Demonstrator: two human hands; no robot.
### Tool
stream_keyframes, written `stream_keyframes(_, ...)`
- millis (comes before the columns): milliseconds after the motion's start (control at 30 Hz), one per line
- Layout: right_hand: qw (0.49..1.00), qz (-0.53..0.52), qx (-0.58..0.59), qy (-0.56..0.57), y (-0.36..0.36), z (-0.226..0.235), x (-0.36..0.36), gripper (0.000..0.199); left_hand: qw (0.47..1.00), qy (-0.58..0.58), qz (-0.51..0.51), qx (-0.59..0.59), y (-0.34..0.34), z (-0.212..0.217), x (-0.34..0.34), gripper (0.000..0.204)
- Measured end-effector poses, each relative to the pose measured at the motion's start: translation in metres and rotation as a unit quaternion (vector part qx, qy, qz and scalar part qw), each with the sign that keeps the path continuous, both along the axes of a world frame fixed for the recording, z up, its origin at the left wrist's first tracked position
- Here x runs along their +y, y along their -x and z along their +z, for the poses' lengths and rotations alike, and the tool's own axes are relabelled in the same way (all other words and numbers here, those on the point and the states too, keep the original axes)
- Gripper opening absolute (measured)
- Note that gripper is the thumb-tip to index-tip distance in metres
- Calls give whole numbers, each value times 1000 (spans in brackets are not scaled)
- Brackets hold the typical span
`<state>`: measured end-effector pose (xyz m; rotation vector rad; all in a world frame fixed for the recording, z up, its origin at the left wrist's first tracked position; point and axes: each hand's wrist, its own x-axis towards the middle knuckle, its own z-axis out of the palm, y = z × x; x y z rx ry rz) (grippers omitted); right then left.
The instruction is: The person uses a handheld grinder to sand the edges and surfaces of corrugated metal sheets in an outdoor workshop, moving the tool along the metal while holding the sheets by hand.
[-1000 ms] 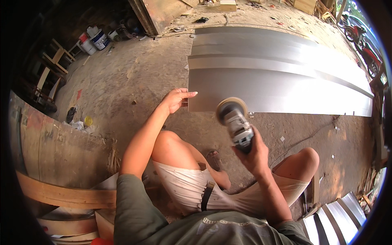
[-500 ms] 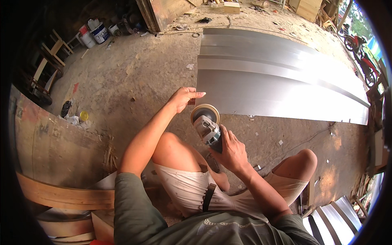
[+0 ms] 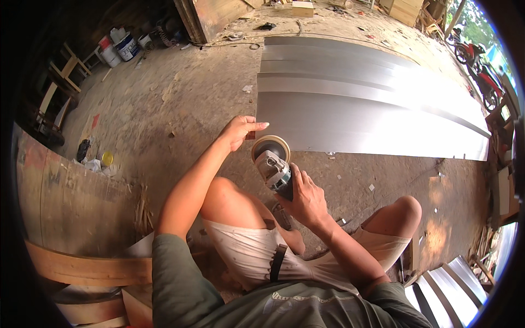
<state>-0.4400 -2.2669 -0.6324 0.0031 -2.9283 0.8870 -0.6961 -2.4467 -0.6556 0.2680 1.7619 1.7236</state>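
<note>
My right hand (image 3: 307, 198) is wrapped round the dark body of an angle grinder (image 3: 275, 169), whose round disc points away from me. The disc sits at the near left corner of a large grey metal sheet (image 3: 306, 117) with raised folds along its length; whether it touches the edge, I cannot tell. My left hand (image 3: 240, 132) pinches the sheet's left edge just above that corner, thumb on top. Something small and reddish-brown shows under the left fingers, mostly hidden.
Bent wooden pieces (image 3: 87, 262) lie at my lower left beside a wooden board (image 3: 82, 191). More folded metal strips (image 3: 451, 292) are at the lower right. A dark cable runs over the floor near the sheet. Paint buckets (image 3: 128, 47) stand at the far left, motorbikes (image 3: 481, 76) at the far right.
The whole view has shifted slightly, so everything sits a little further left. Both hands keep their holds; the grinder stays beside the sheet's corner.
</note>
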Motion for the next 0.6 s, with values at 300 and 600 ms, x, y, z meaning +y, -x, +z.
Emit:
stream_keyframes(300,995,-78,18,58,-37,-13,39,88,1000,8,-8,0,-6,16,6,25)
stream_keyframes(600,965,-197,105,140,-70,-27,92,86,998,20,-9,-51,1,27,-7,19)
